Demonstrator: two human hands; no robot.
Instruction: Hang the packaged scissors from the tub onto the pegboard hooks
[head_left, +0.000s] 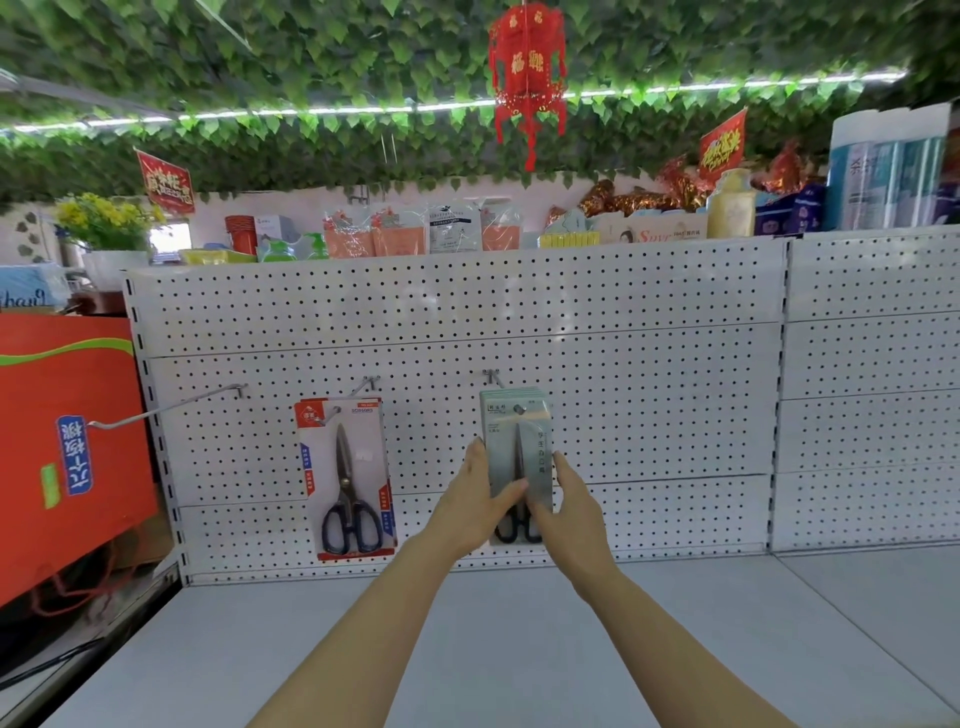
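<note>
Grey scissors pack (517, 457): front of a small stack on the right hook (492, 378) of the pegboard (649, 415). Long axis vertical, hang-hole at top, handles down. I can't tell if the hole is fully seated on the hook.

Left hand (475, 501): left of pack, fingers curled, thumb across pack's front. Right hand (563, 499): right of pack, fingers closed on its edge. Both grip below mid-height, equally near.

I judge next move as push toward the board along hook axis, then release.

Left of pack: red-card scissors pack (349, 480) on next hook. Further left: empty hook (166, 410). Tub not in view.
</note>
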